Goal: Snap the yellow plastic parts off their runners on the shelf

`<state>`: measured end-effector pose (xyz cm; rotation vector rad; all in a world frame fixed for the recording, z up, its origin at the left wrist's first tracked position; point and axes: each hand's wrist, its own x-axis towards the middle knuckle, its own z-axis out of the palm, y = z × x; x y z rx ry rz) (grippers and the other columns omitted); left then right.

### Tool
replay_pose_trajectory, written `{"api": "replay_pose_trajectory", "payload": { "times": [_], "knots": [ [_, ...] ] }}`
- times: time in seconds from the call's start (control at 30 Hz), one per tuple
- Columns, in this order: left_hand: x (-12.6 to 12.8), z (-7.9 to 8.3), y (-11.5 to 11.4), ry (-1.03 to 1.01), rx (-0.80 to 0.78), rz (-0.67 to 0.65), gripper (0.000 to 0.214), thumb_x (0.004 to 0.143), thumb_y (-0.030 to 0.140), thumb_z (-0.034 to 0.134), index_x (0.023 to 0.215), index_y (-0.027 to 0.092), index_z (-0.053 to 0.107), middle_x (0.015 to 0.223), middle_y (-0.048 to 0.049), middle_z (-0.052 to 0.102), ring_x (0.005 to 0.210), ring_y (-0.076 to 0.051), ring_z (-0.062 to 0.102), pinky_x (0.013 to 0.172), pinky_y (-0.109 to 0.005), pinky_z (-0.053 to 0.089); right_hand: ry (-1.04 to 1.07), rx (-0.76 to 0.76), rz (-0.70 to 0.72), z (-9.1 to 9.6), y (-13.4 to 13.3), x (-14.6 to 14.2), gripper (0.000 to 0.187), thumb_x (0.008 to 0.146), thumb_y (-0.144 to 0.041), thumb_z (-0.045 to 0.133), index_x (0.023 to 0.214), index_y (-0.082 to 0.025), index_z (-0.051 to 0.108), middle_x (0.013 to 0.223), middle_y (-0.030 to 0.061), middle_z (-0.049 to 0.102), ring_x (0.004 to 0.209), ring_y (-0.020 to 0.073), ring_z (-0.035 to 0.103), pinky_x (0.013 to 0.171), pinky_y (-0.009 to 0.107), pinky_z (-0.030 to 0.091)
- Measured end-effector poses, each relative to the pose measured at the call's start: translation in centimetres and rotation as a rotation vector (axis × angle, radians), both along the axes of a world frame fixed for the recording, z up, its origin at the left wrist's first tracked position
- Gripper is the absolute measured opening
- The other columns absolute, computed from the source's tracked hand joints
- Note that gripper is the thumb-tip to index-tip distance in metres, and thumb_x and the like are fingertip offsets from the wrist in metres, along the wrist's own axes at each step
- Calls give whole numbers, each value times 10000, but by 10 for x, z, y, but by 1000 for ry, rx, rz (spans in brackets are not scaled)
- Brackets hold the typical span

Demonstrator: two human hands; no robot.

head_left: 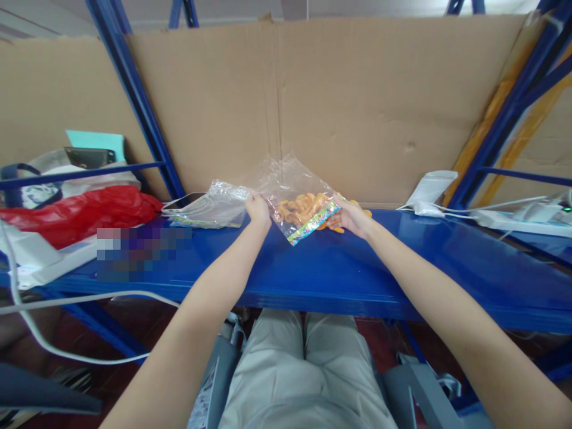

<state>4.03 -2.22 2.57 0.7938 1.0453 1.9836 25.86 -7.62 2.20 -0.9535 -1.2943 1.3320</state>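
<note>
My left hand is closed on the left edge of a clear plastic bag with a colourful printed strip along one edge. At the strip's right end, the fingers of my right hand are closed on the same bag. Orange curved pieces show through the film; whether they lie inside the bag or behind it I cannot tell. A few more orange pieces stick out around my right hand. Just left of my left hand lies a pile of flat clear bags.
The blue shelf top is backed by a cardboard panel between blue metal posts. Red plastic and a white power strip are at left. A white adapter with cables stands at right. A white cable hangs at lower left.
</note>
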Motion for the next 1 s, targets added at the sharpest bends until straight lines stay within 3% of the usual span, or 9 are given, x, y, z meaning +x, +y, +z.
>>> {"api": "replay_pose_trajectory", "payload": {
  "times": [0.2,0.33,0.43,0.73,0.9,1.0],
  "knots": [
    [2,6,-10,-24,-55,-112,262,953,162,305,755,207,470,588,28,602,462,-112,581,515,-211,458,-52,54,7,-8,-1,-9,257,801,-358,778,711,-182,613,578,16,655,498,126,622,479,218,527],
    [-5,7,-4,-9,-134,-97,242,886,112,424,663,195,470,511,54,483,423,-89,499,494,-185,430,-52,102,-58,-10,2,-9,218,722,-249,837,734,-178,631,590,5,665,471,112,600,464,221,530],
    [-13,7,1,-42,-158,-89,237,869,99,450,652,193,466,475,71,406,401,-78,447,474,-174,429,-70,120,-56,-10,3,-8,250,706,-280,851,698,-176,625,574,7,661,472,116,607,452,217,528],
    [-20,7,1,-26,-148,-109,262,961,193,399,711,195,475,495,59,473,381,-68,445,443,-162,374,-54,86,-141,-10,7,-3,374,772,-355,809,570,-174,553,446,8,572,393,101,540,422,204,501],
    [-19,7,3,-16,-105,-242,175,923,229,471,759,198,527,585,31,581,424,-80,500,464,-183,415,-79,126,-225,-12,13,-2,472,750,-372,810,473,-183,477,358,-24,484,337,73,462,387,172,443],
    [-20,6,6,-49,-70,-186,129,878,177,483,761,205,531,572,40,567,450,-89,532,476,-188,429,-82,128,-221,-10,12,-4,486,742,-343,810,442,-182,463,337,-20,471,327,71,457,380,162,429]
  ]
}}
